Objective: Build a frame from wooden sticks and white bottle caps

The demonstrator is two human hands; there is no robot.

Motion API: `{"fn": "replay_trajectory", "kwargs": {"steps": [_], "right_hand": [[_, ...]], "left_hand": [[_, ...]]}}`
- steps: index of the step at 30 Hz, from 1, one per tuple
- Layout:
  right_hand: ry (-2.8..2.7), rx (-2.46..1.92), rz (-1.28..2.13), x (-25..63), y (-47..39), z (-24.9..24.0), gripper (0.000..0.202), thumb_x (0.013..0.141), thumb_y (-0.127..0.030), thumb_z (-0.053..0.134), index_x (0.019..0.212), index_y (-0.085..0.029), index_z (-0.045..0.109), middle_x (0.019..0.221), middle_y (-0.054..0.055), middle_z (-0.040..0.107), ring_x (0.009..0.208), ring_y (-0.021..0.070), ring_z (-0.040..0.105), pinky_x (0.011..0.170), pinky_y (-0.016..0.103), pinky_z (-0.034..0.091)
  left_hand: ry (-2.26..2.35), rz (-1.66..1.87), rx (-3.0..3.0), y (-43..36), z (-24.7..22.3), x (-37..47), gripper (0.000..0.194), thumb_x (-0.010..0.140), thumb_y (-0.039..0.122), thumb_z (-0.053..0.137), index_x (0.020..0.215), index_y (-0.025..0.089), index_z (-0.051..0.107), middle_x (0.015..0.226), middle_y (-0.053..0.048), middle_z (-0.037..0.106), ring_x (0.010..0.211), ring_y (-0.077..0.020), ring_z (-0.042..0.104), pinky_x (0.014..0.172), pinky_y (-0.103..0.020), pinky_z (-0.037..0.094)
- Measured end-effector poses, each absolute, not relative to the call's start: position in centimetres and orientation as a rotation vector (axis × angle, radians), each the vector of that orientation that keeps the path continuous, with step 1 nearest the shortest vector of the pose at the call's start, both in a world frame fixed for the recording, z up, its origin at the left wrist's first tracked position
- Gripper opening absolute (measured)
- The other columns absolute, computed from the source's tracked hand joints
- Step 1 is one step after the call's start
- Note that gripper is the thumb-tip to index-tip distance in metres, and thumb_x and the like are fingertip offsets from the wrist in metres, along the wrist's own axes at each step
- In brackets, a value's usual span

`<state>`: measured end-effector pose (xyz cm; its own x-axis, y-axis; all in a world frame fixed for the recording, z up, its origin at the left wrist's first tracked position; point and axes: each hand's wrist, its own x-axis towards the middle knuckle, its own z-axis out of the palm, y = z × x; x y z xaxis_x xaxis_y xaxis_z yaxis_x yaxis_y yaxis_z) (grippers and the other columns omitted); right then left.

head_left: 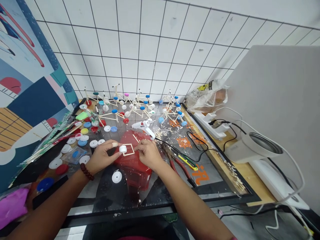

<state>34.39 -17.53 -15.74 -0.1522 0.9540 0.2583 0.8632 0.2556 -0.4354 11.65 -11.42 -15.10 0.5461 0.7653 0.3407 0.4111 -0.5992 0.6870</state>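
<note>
My left hand point(103, 156) pinches a white bottle cap point(122, 149) between thumb and index finger. Joined to the cap is a small square frame of thin wooden sticks point(129, 144), held above the dark glossy board. At the frame's right side, the bent fingers of my right hand point(149, 154) close on its edge; the fingertips are partly hidden. A loose stick point(135, 138) lies just beyond the frame. Past my hands rests a white glue gun point(143, 125) with a black cord. Below my left hand lies another white cap point(116, 176).
Stick-and-cap models point(142, 103) crowd the back. Loose caps point(82, 143) and wrapped sticks point(47, 141) are at left. Red-handled pliers point(183, 168) and a yellow cutter point(188, 162) lie right of my right hand. A power strip point(210, 125) and a white cylinder point(252, 146) stand farther right.
</note>
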Motion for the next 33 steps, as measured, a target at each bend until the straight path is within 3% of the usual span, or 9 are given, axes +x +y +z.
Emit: {"fn": "replay_trajectory", "kwargs": {"steps": [4, 10, 17, 20, 23, 33], "right_hand": [[-1.96, -1.647, 0.256, 34.6, -17.4, -15.4, 0.03, 0.078, -0.005, 0.056, 0.092, -0.025, 0.074, 0.09, 0.002, 0.068, 0.09, 0.0191, 0.059, 0.083, 0.033, 0.035], [-1.712, -1.58, 0.278, 35.6, -16.9, -15.3, 0.004, 0.083, -0.017, 0.063, 0.081, -0.02, 0.064, 0.083, 0.002, 0.066, 0.081, 0.0169, 0.059, 0.073, 0.027, 0.042], [-1.802, -1.63, 0.239, 35.7, -17.2, -15.0, 0.021, 0.095, -0.027, 0.054, 0.085, -0.02, 0.071, 0.084, 0.004, 0.069, 0.078, 0.0159, 0.062, 0.072, 0.025, 0.044], [-1.885, -1.668, 0.203, 35.5, -17.3, -15.1, 0.023, 0.091, -0.016, 0.052, 0.097, -0.022, 0.073, 0.093, 0.005, 0.069, 0.084, 0.0169, 0.062, 0.075, 0.026, 0.045], [-2.013, -1.612, 0.22, 35.3, -17.3, -15.5, 0.035, 0.079, -0.002, 0.053, 0.095, -0.023, 0.076, 0.092, 0.004, 0.068, 0.087, 0.0177, 0.061, 0.079, 0.028, 0.045], [-2.075, -1.602, 0.301, 34.8, -17.2, -16.0, 0.04, 0.076, -0.001, 0.053, 0.095, -0.026, 0.077, 0.091, 0.003, 0.065, 0.089, 0.0183, 0.059, 0.08, 0.031, 0.042]], "left_hand": [[0.948, 0.867, 2.247, -11.3, -15.3, 11.5, 0.026, 0.082, 0.035, 0.067, 0.102, 0.02, 0.073, 0.102, -0.009, 0.072, 0.094, -0.0223, 0.067, 0.086, -0.035, 0.053], [0.942, 0.89, 2.253, -11.4, -15.2, 11.5, 0.026, 0.082, 0.036, 0.066, 0.101, 0.02, 0.073, 0.101, -0.008, 0.072, 0.093, -0.0217, 0.067, 0.086, -0.034, 0.053], [0.926, 0.892, 2.248, -11.4, -15.2, 11.6, 0.025, 0.083, 0.037, 0.067, 0.1, 0.021, 0.073, 0.1, -0.008, 0.072, 0.093, -0.0217, 0.068, 0.086, -0.034, 0.054], [0.924, 0.89, 2.242, -11.5, -15.0, 11.6, 0.025, 0.083, 0.038, 0.066, 0.1, 0.021, 0.074, 0.101, -0.008, 0.072, 0.093, -0.022, 0.068, 0.086, -0.034, 0.054], [0.927, 0.889, 2.236, -11.5, -15.0, 11.7, 0.026, 0.083, 0.038, 0.066, 0.099, 0.02, 0.074, 0.1, -0.009, 0.073, 0.092, -0.0224, 0.068, 0.085, -0.035, 0.054], [0.926, 0.873, 2.252, -11.4, -15.2, 11.6, 0.025, 0.084, 0.036, 0.066, 0.102, 0.021, 0.073, 0.101, -0.007, 0.071, 0.093, -0.021, 0.068, 0.086, -0.033, 0.053]]}}
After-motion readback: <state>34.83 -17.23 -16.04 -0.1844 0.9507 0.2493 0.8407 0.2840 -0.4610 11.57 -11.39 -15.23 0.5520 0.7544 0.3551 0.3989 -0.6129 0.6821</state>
